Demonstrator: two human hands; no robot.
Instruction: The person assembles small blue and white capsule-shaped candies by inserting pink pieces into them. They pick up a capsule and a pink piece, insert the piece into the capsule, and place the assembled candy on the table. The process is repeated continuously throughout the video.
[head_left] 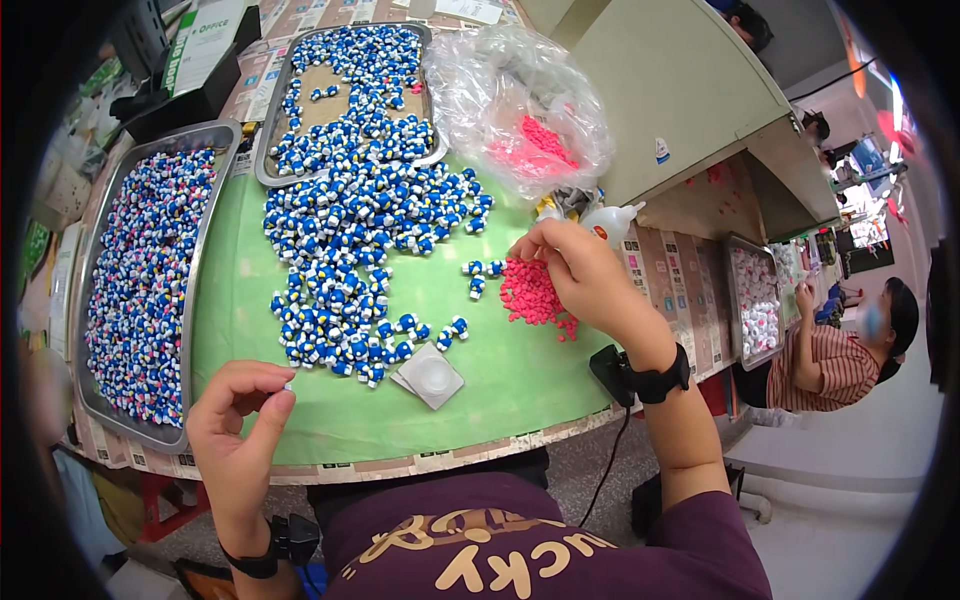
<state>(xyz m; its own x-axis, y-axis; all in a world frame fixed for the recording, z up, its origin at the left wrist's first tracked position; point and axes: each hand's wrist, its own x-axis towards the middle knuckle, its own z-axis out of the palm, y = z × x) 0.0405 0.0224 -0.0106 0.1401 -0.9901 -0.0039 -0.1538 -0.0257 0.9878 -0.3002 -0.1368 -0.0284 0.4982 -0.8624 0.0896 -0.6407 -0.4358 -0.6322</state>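
My left hand (238, 412) is raised near the table's front edge, thumb and fingertips pinched together. A tiny whitish bit shows between them; the rest is hidden by the fingers. My right hand (572, 268) reaches into a pile of small red pieces (532, 296), its fingers bent and drawn together at the pile's upper edge. What its fingertips hold, if anything, is covered. Left of that pile, a few small blue-and-white figures (477, 287) lie apart. A large heap of the same figures (345, 240) spreads over the green mat (420, 420). A white square holder with a round dish (434, 376) sits near the heap.
A metal tray (190, 345) of finished-looking figures stands at the left; another tray (262, 165) stands behind the heap. A clear plastic bag (480, 75) holds red pieces. Nearby are a white squeeze bottle (612, 222) and a beige metal cabinet (670, 90). Another person (830, 365) sits at the right.
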